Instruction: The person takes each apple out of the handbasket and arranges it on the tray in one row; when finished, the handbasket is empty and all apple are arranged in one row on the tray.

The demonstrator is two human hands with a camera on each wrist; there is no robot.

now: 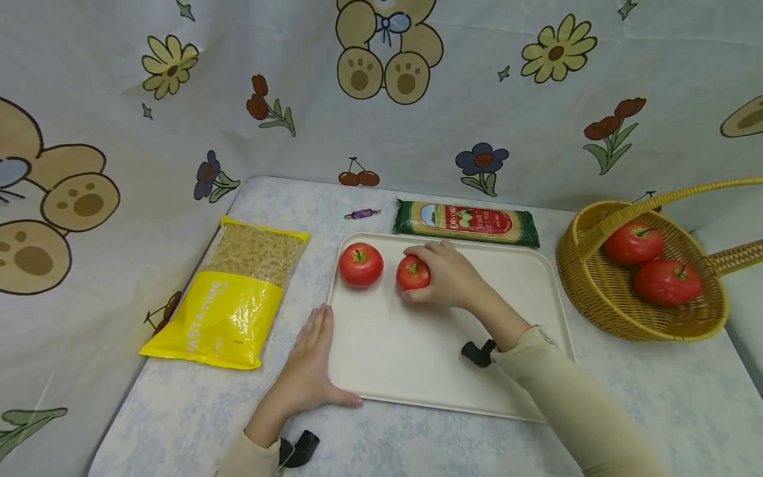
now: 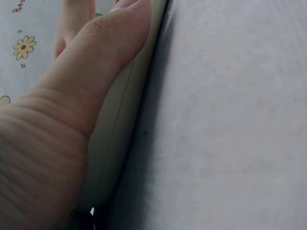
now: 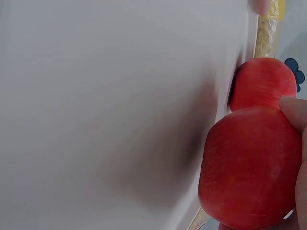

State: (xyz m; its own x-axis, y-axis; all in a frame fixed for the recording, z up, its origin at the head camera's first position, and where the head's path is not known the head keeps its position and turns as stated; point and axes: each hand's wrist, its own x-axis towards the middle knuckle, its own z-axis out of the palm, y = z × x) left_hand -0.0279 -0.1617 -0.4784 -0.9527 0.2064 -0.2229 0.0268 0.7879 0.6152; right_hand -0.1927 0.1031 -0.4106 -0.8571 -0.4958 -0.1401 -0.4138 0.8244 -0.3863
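Observation:
My right hand (image 1: 448,275) grips a red apple (image 1: 412,273) over the back of a cream tray (image 1: 405,358), thumb and fingers around its sides. Large in the right wrist view, the held apple (image 3: 249,167) partly overlaps a second red one. That second apple (image 1: 360,265) rests in the tray's back left corner. At the tray's front left corner is my left hand (image 1: 306,368), its fingers straight along the left side and the thumb spread along the front edge. The left wrist view shows this thumb (image 2: 103,52) against the tray's outer wall (image 2: 112,120).
Left of the tray lies a yellow bag of pasta (image 1: 232,311). Behind the tray are a long spaghetti packet (image 1: 467,222) and a small purple wrapped candy (image 1: 361,214). A wicker basket (image 1: 614,308) with a tall handle stands at right, holding two red apples (image 1: 667,281).

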